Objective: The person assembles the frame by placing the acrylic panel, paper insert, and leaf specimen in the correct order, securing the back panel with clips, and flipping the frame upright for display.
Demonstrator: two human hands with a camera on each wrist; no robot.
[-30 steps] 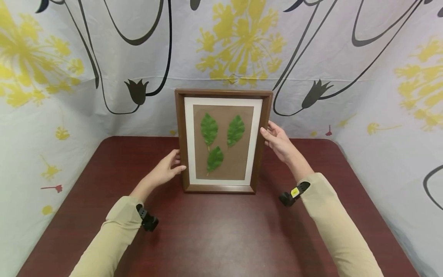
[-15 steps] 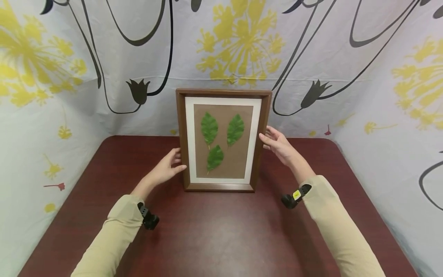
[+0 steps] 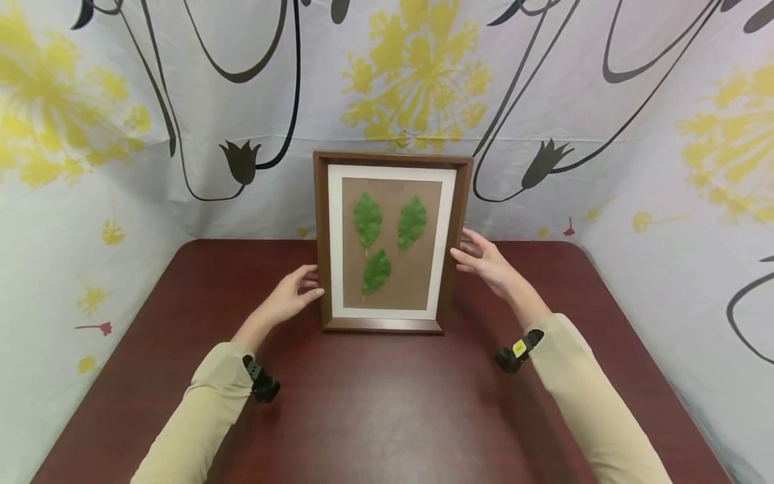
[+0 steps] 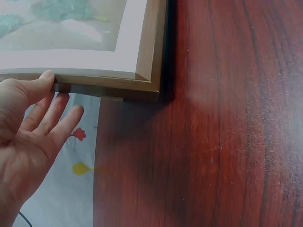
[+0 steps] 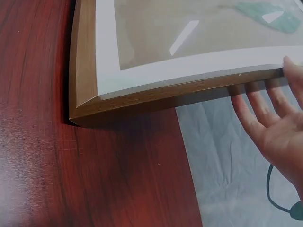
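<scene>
A brown picture frame (image 3: 323, 222) stands upright on the table, tilted slightly back, its bottom edge on the wood. Inside its white mat (image 3: 336, 242) are three green leaves (image 3: 377, 271) on a tan backing. My left hand (image 3: 287, 296) holds the frame's left side low down, thumb on the front edge; in the left wrist view its fingers (image 4: 57, 111) reach behind. On the opposite side, somewhat higher, my right hand (image 3: 486, 265) holds the edge with the thumb in front. The right wrist view has its fingers (image 5: 258, 106) against the frame's side and back.
The dark red wooden table (image 3: 387, 410) spreads in front of and beside the frame. Behind it hangs a pale cloth (image 3: 387, 87) printed with yellow and grey flowers, which also covers both sides. Each wrist wears a black camera (image 3: 263, 384).
My right hand has slid down along the frame's right edge. The frame's top and bottom have shifted slightly up in view. My left hand stays almost in place.
</scene>
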